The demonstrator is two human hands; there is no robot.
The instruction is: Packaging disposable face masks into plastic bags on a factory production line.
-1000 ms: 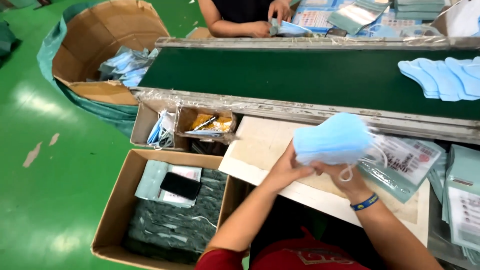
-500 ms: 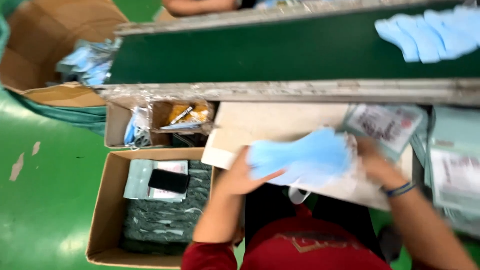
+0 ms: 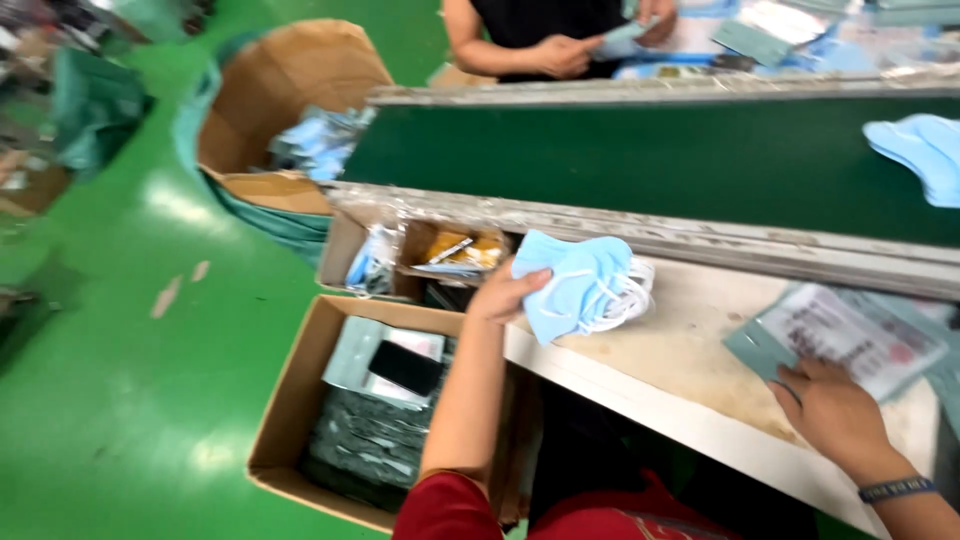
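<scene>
Masks [image 3: 575, 280], blue and stacked, white loops hanging out, pinched in left hand [image 3: 505, 290] near left end of counter [image 3: 680, 350], just above brown box [image 3: 290, 420] on floor. Left grip closed around stack, thumb on top. Right hand [image 3: 835, 410] lying on green printed packet [image 3: 850, 335] at right side of counter, fingers spread, grip open, holding nothing, only pressing down. Best done gently, most likely: keep stack squeezed snug to stop any slipping down into box, tuck loops in, pin packet flat with right fingers to stop sliding. Different from half a second ago: then both hands on masks, held up together in middle; now only left hand on them, shifted left, right hand gone over to packet. More blue masks [image 3: 915, 150] lying on green belt [image 3: 620, 150], far right.
</scene>
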